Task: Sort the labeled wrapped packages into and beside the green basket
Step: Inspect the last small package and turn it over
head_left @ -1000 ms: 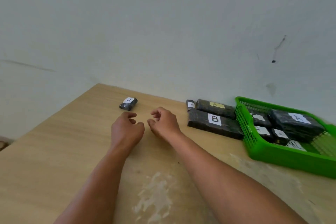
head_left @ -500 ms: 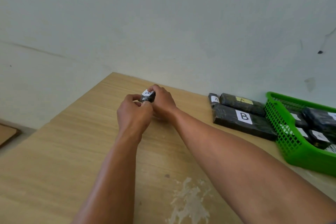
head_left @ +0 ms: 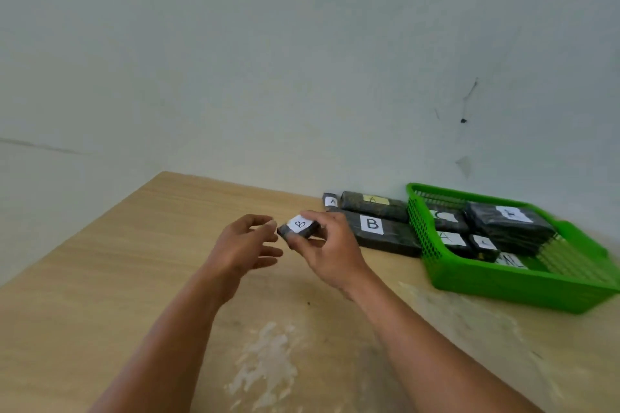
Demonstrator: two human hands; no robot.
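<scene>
In the middle of the frame the right hand (head_left: 330,250) holds a small black package (head_left: 299,227) between the thumb below and the fingers above, lifted over the wooden table (head_left: 100,278), with its white label marked B turned up toward the camera. The left hand (head_left: 243,245) is just beside it on the left, half open with loose fingers, and it grips nothing. To the right, against the wall, a long package with a large B label (head_left: 375,232) lies beside the green basket (head_left: 503,288), and behind it lie a long package with a yellow label (head_left: 374,204) and a little package marked A (head_left: 330,201). In the basket, at the right of the frame, there are several more wrapped packages; their labels are blurred and I cannot read them with certainty. I judge that the step in hand is to carry the small B package to the place of its letter, probably next to the long B package outside the basket. To do it well, the pinch should stay firm, because the wrap looks smooth and may slip. The label should stay upward, so the letter remains readable after placing. It is better to set it down flat than to drop it, and not to push the neighbours out of their row.
</scene>
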